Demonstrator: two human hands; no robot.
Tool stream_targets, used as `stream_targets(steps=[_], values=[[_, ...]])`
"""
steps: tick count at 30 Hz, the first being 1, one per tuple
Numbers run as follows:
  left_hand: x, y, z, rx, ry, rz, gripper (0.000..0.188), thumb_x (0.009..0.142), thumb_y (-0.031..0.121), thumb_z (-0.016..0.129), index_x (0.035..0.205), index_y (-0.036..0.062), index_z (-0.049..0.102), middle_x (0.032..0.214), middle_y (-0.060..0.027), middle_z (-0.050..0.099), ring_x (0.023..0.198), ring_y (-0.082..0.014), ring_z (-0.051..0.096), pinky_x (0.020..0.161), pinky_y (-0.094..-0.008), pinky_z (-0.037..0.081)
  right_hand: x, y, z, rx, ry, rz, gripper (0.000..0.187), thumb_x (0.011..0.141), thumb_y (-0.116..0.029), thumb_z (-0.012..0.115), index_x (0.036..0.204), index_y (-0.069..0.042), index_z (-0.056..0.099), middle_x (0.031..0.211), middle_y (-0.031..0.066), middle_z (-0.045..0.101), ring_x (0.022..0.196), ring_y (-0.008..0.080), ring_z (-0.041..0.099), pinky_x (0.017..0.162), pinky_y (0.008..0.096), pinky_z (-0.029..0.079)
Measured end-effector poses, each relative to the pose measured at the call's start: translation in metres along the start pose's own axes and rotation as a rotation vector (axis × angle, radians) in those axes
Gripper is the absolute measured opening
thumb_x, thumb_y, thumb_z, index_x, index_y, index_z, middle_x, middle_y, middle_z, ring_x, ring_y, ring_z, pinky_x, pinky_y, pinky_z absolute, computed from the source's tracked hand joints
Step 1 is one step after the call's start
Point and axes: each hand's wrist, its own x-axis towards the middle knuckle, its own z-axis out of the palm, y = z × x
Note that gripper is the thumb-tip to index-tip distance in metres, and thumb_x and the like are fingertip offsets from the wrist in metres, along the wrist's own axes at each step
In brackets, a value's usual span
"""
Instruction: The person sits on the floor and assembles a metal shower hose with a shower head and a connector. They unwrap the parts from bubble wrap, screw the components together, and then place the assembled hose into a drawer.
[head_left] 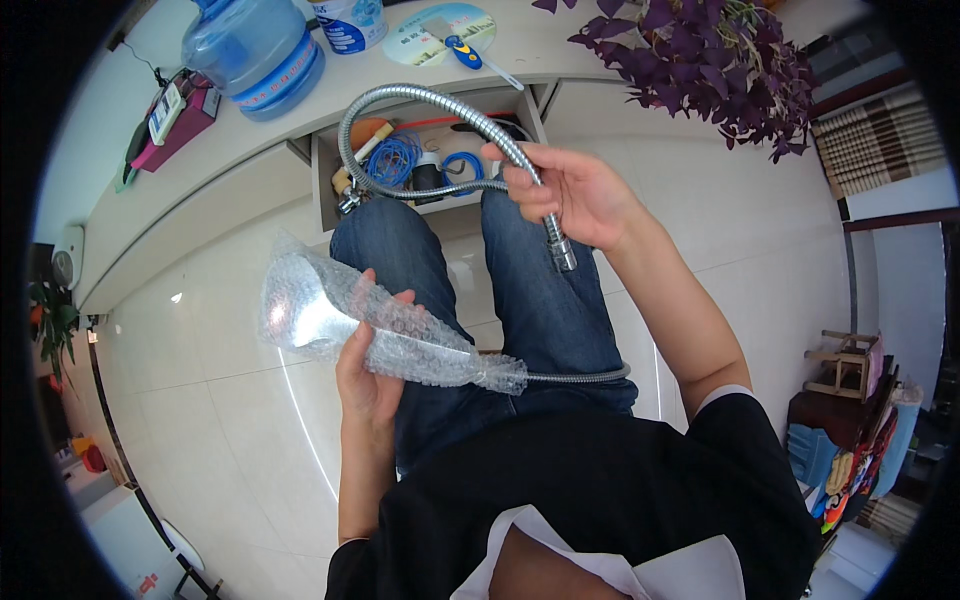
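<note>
My left hand (370, 385) is closed around a shower head (310, 310) wrapped in bubble wrap, held tilted over my lap. Its wide, shiny end points up to the left. From the gathered lower end of the bubble wrap (500, 373), a thin metal hose runs right across my thighs. My right hand (575, 190) grips a flexible metal shower hose (405, 92) near its end fitting (563, 255), above my right knee. The hose arcs left in a loop over the open drawer. Another metal fitting (348, 202) shows at the drawer's left front.
The open drawer (325, 165) at my knees holds blue wire coils (392, 158), a black cylinder (428, 178) and loose parts. On the desk (400, 75) stand a large water bottle (270, 65), a tub (350, 22) and a scraper (463, 50). A purple-leaved plant (710, 60) overhangs the right.
</note>
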Motion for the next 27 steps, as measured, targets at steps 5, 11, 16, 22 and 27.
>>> stream_targets(steps=[5,11,16,22,27], values=[[0.004,0.005,-0.002,-0.130,-0.054,0.014,0.060,0.079,0.029,0.061,0.131,0.0100,0.038,0.132,-0.0249,0.039,0.115,-0.0369,0.046,0.095,-0.0484,0.039,-0.016,0.010,0.017,-0.496,-0.052,0.120,0.034,0.092,-0.027,0.049,0.110,0.001,0.056,0.071,0.0006,0.056,0.058,0.0040,0.047,0.052,0.0176,0.037],[0.009,0.016,0.001,-0.174,-0.071,0.132,0.047,0.074,0.031,0.060,0.115,0.0089,0.054,0.137,-0.0302,0.030,0.122,-0.0400,0.039,0.094,-0.0470,0.041,-0.041,0.029,0.007,-0.985,-0.188,0.388,0.030,0.090,-0.025,0.055,0.110,-0.004,0.059,0.076,0.0012,0.061,0.067,0.0066,0.053,0.061,0.0213,0.044],[0.011,0.020,-0.004,-0.258,-0.139,0.092,0.046,0.076,0.029,0.060,0.117,0.0087,0.052,0.135,-0.0359,0.025,0.120,-0.0415,0.041,0.100,-0.0449,0.036,-0.073,0.025,-0.007,-1.109,-0.193,0.494,0.028,0.087,-0.023,0.059,0.109,-0.006,0.061,0.078,0.0016,0.062,0.070,0.0084,0.055,0.065,0.0239,0.045],[0.014,0.015,-0.017,-0.332,-0.183,-0.008,0.047,0.079,0.026,0.059,0.122,0.0092,0.049,0.129,-0.0284,0.038,0.102,-0.0352,0.050,0.089,-0.0447,0.045,-0.098,0.029,-0.016,-1.314,-0.214,0.246,0.025,0.087,-0.021,0.059,0.107,-0.007,0.063,0.090,0.0052,0.065,0.081,0.0128,0.059,0.072,0.0262,0.046],[0.009,0.034,-0.022,-0.225,-0.182,0.068,0.044,0.079,0.024,0.059,0.119,0.0062,0.050,0.118,-0.0264,0.043,0.098,-0.0327,0.050,0.081,-0.0426,0.050,-0.086,0.018,-0.066,-1.111,0.331,-0.092,0.022,0.088,-0.017,0.056,0.105,-0.004,0.062,0.094,0.0060,0.065,0.088,0.0136,0.059,0.078,0.0261,0.046]])
